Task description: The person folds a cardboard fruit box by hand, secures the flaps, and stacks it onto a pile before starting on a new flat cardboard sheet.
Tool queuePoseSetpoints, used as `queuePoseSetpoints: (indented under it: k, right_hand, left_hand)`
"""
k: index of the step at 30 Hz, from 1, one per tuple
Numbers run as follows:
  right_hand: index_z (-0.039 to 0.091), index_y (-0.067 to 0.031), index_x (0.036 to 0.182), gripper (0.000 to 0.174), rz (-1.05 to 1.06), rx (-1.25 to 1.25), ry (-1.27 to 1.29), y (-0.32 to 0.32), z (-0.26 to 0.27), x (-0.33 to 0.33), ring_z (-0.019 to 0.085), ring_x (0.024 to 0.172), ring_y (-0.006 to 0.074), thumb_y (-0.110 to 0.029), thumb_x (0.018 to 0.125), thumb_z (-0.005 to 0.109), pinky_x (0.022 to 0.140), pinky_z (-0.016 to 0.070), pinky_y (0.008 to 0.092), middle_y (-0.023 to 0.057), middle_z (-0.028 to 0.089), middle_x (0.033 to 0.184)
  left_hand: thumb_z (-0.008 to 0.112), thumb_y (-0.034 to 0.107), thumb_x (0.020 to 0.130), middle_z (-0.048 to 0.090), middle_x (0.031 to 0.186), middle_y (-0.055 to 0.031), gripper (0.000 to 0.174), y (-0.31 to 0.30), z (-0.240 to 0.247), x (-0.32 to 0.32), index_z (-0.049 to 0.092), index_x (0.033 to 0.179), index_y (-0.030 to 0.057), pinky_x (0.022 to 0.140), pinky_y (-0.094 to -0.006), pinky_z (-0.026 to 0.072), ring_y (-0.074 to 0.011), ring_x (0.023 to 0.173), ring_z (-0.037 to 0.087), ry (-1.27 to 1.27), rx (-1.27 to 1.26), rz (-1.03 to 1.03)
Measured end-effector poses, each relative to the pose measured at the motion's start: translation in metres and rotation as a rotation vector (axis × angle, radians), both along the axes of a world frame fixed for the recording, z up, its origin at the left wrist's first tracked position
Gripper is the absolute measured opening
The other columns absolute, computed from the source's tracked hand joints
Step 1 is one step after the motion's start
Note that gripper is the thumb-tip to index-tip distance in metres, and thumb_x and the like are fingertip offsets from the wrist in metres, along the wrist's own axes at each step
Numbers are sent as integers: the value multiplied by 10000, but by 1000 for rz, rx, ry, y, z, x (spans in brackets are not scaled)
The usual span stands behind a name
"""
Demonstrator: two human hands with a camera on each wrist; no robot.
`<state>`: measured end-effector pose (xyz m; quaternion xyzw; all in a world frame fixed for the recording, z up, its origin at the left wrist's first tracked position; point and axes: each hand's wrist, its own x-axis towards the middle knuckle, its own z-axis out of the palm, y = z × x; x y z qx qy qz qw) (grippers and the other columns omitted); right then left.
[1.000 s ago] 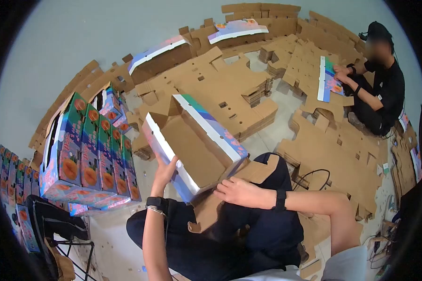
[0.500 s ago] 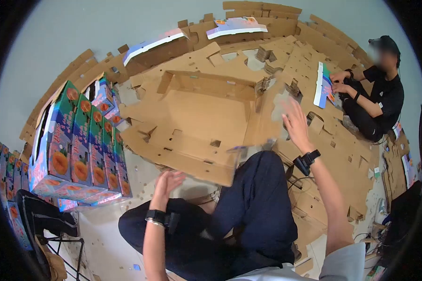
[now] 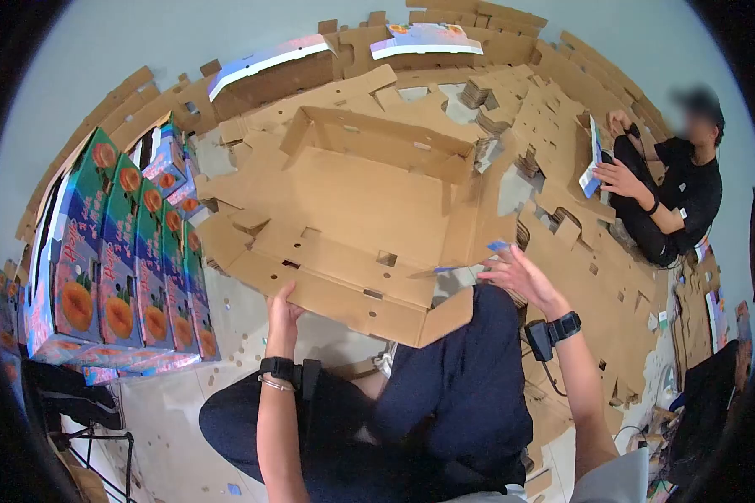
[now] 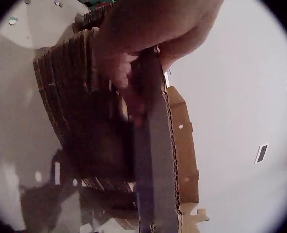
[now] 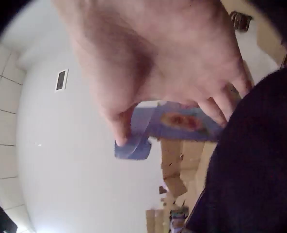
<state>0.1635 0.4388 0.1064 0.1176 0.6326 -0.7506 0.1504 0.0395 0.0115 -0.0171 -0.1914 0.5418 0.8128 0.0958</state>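
Note:
A partly folded cardboard box, plain brown inside, lies over a stack of flat cardboard in front of my knees. Its far wall stands up, while the near side spreads outward toward me. My left hand grips that near edge at its left part, and in the left wrist view the hand wraps the board's edge. Beside the box's right corner is my right hand, fingers extended. In the right wrist view its thumb touches a blue flap, and the fingers overlap the printed side.
Printed boxes stand in a row at the left. Flat cardboard stacks cover the floor at right. Another person sits at the far right with a printed cardboard piece. Printed panels lean by the wall.
The box went from tilted in both hands at my lap to spread over the stack, its brown inside facing up. Both hands came off it; now the left grips its near edge and the right touches a flap.

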Motion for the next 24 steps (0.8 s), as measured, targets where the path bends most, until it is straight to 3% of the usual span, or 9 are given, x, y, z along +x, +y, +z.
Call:
queuePoseSetpoints:
  k: [3,5,8,14,16,19,21,22,24]
  right_hand:
    - [285,-14,1447,757,3,107,-55,-9,-14,-14,509,1247,269,-572,958,432,1063,355,405,155,488,1378]
    - [341,-12,1405,673,-97,142,-55,-18,-22,-28,553,1193,270,-511,970,458,992,433,400,184,483,1370]
    - [501,68,1157,524,-403,65,114,-3,-65,-65,687,883,264,-398,921,549,646,568,315,203,627,1022]
    - [579,58,1059,427,-379,242,417,21,42,-128,676,743,218,-343,915,551,621,566,328,156,667,939]
    - [576,52,1093,450,-422,228,486,34,56,-158,671,758,202,-364,924,538,647,561,323,159,669,972]
    - [571,14,1139,492,-387,39,443,52,69,-200,663,829,188,-429,933,518,724,540,317,155,666,1029]
    - [564,-19,1168,493,-299,52,153,77,47,-228,652,888,169,-452,940,502,758,515,303,130,664,1050]
    - [574,-23,1163,468,-412,328,-35,101,24,-244,659,888,163,-427,942,489,749,517,330,119,677,1015]
    - [575,-10,1162,455,-342,474,-33,95,12,-225,664,898,175,-398,940,489,759,516,353,129,683,1003]
  left_hand:
    - [571,174,910,631,1115,-119,376,-5,6,-5,495,1234,-1,712,-331,579,-229,948,669,37,34,2]
    - [577,184,914,616,1144,-120,405,5,43,2,470,1259,1,724,-332,568,-233,976,657,77,45,15]
    - [590,203,920,579,1211,-124,472,15,76,13,412,1314,12,768,-345,547,-246,1042,626,173,93,45]
    - [599,212,938,482,1363,-102,520,19,84,29,374,1380,57,984,-428,453,-256,1222,512,344,296,8]
    - [608,254,939,502,1352,-95,492,34,78,24,429,1347,44,1003,-431,438,-261,1234,502,170,326,-37]
    - [588,304,953,521,1340,-91,469,73,79,19,468,1320,38,1015,-405,431,-266,1231,506,210,397,0]
    - [565,314,964,515,1347,-101,471,93,64,7,459,1325,30,1023,-396,430,-272,1225,512,165,402,63]
    - [542,324,975,509,1354,-111,475,101,52,-3,450,1329,21,1030,-388,428,-278,1220,518,121,418,113]
    - [522,325,984,497,1362,-128,476,113,24,-18,439,1332,11,1035,-390,428,-289,1224,514,105,438,69]
